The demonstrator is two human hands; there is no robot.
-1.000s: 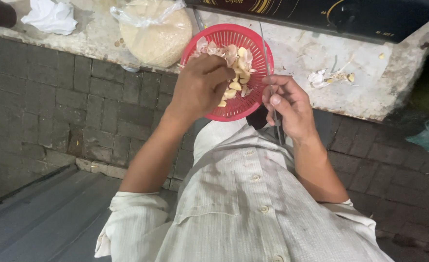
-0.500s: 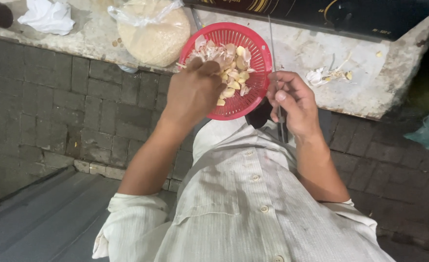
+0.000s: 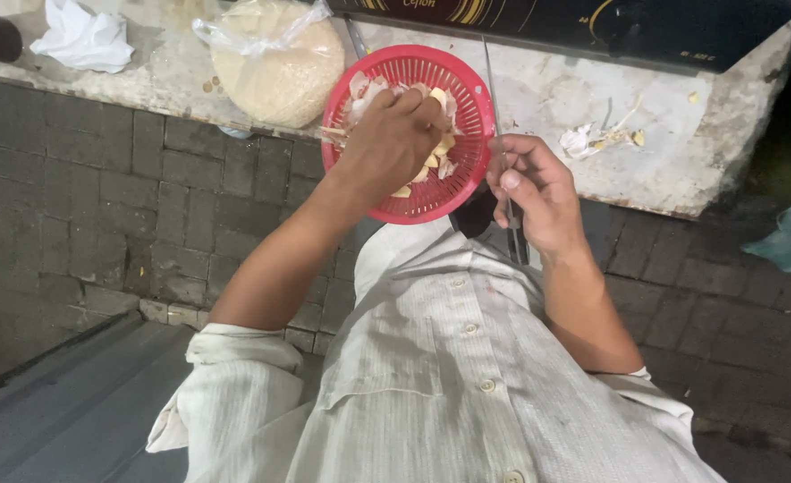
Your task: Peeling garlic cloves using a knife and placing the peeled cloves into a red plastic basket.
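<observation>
A round red plastic basket (image 3: 461,85) rests on the edge of a stone ledge (image 3: 538,98) and holds pale garlic cloves and papery skins (image 3: 440,148). My left hand (image 3: 386,143) reaches down into the basket, its fingers curled among the cloves; whether it grips one is hidden. My right hand (image 3: 534,192) hovers just right of the basket, shut on a thin knife (image 3: 495,107) whose blade points up and away over the ledge.
A clear plastic bag of pale grain (image 3: 279,63) lies left of the basket. A crumpled white cloth (image 3: 82,36) sits at the far left. Garlic peels (image 3: 605,139) lie on the ledge to the right. A dark box (image 3: 592,27) runs behind. Grey paving bricks lie below.
My left hand has moved further up into the basket and now covers most of the cloves. My right hand with the knife has risen slightly.
</observation>
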